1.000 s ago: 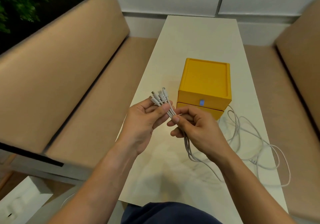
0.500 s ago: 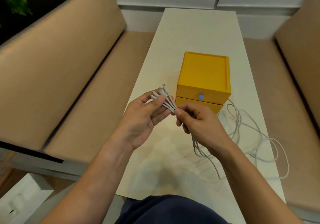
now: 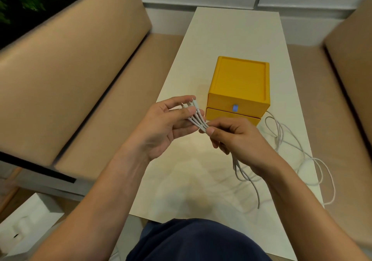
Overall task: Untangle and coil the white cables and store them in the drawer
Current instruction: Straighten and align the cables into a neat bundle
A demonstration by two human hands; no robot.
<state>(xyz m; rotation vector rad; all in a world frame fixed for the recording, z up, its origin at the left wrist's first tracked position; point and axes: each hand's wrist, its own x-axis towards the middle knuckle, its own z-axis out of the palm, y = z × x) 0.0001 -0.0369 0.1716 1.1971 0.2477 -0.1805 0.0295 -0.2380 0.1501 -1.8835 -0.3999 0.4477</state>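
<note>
While white cables (image 3: 198,119) loop beside it, the yellow drawer unit (image 3: 238,83) sits shut

Two hands (image 3: 161,125), roughly four cable ends (image 3: 196,117), one yellow box (image 3: 239,79) — two drawers (image 3: 221,103) — one table (image 3: 231,35), two benches (image 3: 80,69).

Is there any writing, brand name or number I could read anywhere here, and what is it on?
No readable text anywhere.
Blue tab on the yellow drawer box: no writing shows.
White box at lower left: a small dark mark, too blurred to read.
White cables: plain plugs, no print visible.
</note>
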